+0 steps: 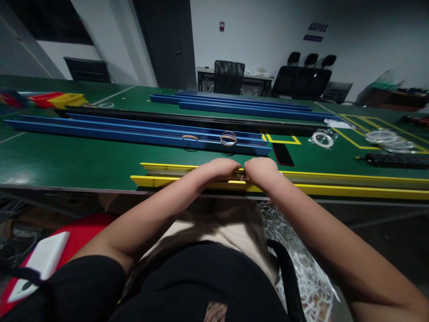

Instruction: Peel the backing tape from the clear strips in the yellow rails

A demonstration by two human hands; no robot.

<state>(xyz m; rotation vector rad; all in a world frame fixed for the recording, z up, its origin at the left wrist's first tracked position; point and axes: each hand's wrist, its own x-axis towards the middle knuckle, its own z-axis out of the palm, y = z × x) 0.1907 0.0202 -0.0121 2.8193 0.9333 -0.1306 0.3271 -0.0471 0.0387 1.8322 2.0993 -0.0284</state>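
Observation:
Long yellow strips (335,181) lie along the near edge of the green table (67,156). My left hand (219,168) and my right hand (261,171) rest side by side on the strips, both curled closed over them, fingertips hidden. Just beyond the hands lie long blue strips (134,132) with two rubber bands (228,138) on top. A dark phone (283,154) lies beside the right hand.
More blue strips (248,107) lie farther back, with a black strip (187,118) between. Rolls of clear tape (322,139) and coils (389,138) sit at right, red and yellow bins (56,99) far left. Office chairs (229,77) stand behind; a red stool (77,232) is below left.

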